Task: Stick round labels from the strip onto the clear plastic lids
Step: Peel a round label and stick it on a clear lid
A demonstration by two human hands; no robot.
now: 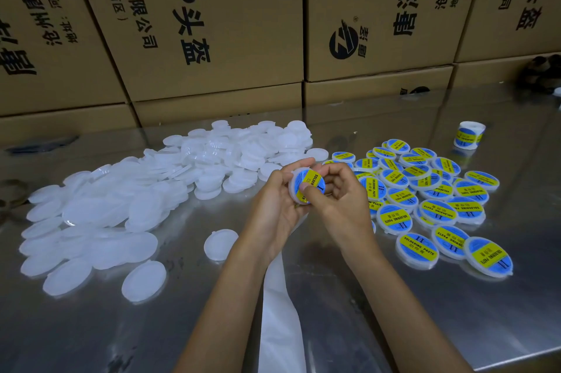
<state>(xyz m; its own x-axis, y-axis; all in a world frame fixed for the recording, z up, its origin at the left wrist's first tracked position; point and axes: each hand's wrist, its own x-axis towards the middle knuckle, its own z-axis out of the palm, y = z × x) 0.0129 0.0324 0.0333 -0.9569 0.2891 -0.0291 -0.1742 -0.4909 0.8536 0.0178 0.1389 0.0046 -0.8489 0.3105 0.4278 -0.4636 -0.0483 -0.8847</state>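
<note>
My left hand (274, 208) grips a clear plastic lid (296, 190) above the table's middle. A blue and yellow round label (312, 182) lies on the lid's face. My right hand (340, 196) is curled around the lid from the right, its thumb pressing on the label. A white backing strip (280, 312) hangs from under my hands down to the near edge. Plain clear lids (136, 199) lie heaped on the left. Labelled lids (431, 199) lie spread on the right.
A single plain lid (220, 243) lies just left of my left wrist. A roll of labels (469, 135) stands at the far right of the shiny metal table (394, 312). Stacked cardboard boxes (212, 23) wall off the back.
</note>
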